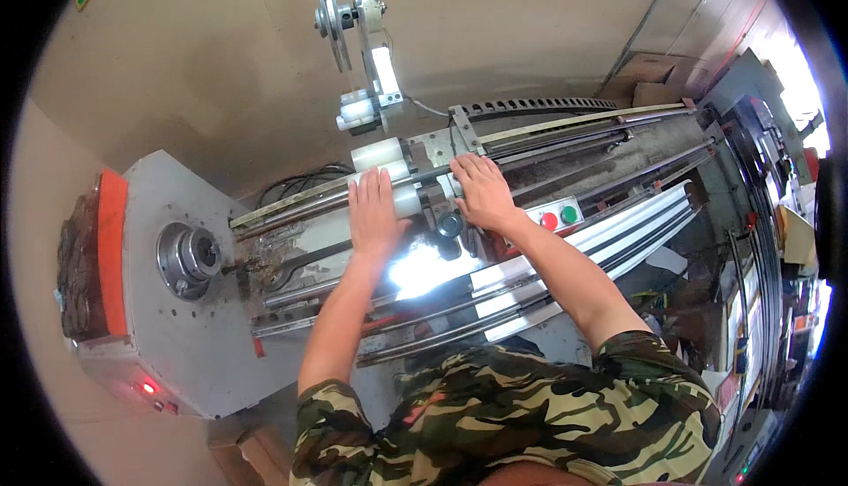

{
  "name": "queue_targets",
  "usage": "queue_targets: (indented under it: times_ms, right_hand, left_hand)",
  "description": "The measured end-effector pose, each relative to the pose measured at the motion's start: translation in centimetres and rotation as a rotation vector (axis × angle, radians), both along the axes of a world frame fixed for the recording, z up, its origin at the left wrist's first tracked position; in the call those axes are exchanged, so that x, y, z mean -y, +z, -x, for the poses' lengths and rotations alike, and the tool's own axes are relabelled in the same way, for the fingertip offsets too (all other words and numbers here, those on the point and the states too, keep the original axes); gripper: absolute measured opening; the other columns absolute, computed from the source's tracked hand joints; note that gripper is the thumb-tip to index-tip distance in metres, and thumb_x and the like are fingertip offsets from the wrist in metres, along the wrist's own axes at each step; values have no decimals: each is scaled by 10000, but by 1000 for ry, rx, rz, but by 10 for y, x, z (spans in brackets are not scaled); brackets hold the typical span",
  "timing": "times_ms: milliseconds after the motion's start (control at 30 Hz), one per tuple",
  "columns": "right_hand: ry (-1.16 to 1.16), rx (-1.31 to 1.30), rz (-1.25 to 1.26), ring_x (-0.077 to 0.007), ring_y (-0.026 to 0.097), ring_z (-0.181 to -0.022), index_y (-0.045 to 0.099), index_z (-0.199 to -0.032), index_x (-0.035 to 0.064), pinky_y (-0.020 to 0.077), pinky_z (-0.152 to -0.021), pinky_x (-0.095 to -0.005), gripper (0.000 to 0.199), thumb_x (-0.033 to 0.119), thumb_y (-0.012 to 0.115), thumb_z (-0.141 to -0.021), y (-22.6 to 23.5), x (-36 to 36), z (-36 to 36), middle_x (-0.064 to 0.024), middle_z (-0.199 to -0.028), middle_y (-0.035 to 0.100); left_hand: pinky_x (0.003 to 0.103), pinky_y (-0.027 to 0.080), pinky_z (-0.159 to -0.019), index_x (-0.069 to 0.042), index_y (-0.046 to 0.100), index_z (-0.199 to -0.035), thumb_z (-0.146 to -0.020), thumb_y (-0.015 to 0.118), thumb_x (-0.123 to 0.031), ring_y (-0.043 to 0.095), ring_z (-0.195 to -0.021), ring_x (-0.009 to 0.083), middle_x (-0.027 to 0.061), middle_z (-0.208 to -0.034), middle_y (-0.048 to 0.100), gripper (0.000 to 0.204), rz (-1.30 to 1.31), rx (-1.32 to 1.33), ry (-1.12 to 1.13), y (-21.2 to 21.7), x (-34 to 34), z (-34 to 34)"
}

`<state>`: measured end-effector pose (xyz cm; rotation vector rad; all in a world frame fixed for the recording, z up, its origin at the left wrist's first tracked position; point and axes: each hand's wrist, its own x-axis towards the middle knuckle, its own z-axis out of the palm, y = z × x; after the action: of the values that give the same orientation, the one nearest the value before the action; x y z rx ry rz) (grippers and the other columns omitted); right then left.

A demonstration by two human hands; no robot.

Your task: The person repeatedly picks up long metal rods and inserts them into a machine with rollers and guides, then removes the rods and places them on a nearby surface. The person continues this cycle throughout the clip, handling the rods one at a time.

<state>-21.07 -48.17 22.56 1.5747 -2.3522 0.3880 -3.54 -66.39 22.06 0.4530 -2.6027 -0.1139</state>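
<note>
While you lean over the grey machine bed (177,345), both your hands lie flat and open, palms down and fingers stretched, on the sliding carriage (422,188) that rides the long steel rails (565,137). Your left hand (374,212) covers the white roller (382,154) end of the carriage; your right hand (481,190) presses just beside it, fingertips on the metal bracket (446,142), with one black knob (450,224) showing between your wrists. Neither hand grips anything. Just right of your right wrist sits a small control panel with two round buttons, one red button (549,220) and one green button (570,214). Well to your left, one round chuck (187,259) is set in the grey headstock, which ends in an orange edge (112,252). Behind the carriage an upright arm carries one grooved pulley wheel (330,20). White profiles (601,239) run along the bed below your right forearm.
</note>
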Motion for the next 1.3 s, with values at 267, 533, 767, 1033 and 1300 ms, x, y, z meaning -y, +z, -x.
queue_targets:
  times_ms: [267, 533, 767, 1033, 1300]
  right_hand:
    - [452, 476, 226, -351, 596, -1230, 548, -1398, 59, 480, -1043, -450, 564, 174, 729, -876, 127, -24, -53, -171, -1350, 608]
    - [1250, 214, 639, -302, 677, -936, 619, -1215, 98, 545, -808, -425, 404, 166, 701, -825, 284, -103, -147, -116, -1083, 658]
    - [1297, 346, 660, -282, 650, -791, 679, -1011, 102, 524, -698, -441, 259, 238, 688, -791, 268, -144, -109, -89, -868, 633]
    - [851, 422, 304, -289, 588, -1239, 756, -1048, 91, 416, -1070, -479, 287, 277, 774, -830, 45, -33, -11, -89, -1210, 704]
    - [819, 285, 277, -242, 579, -773, 652, -674, 129, 458, -796, -399, 277, 331, 733, -846, -41, 21, -19, -48, -731, 587]
  left_hand:
    - [517, 295, -1194, -30, 478, -1425, -742, 764, -132, 405, -1454, 305, 168, -1545, 449, 747, 97, -70, -15, -44, 10, 27]
    - [512, 306, -1196, -69, 495, -1399, -707, 721, -8, 412, -1449, 292, 129, -1526, 475, 731, 225, -54, 38, -55, 16, 28]
    - [525, 295, -1197, -80, 454, -1431, -578, 864, -4, 392, -1468, 288, 120, -1556, 447, 950, 207, 53, 175, -39, 5, 15]
    - [537, 308, -1175, -77, 500, -1376, -685, 750, -118, 426, -1437, 305, 141, -1520, 480, 737, 302, -2, 96, -42, 13, 37]
    - [460, 436, -1112, -32, 644, -1256, -846, 583, -95, 586, -1309, 322, 163, -1384, 625, 419, 304, -66, 19, -30, 6, 25]
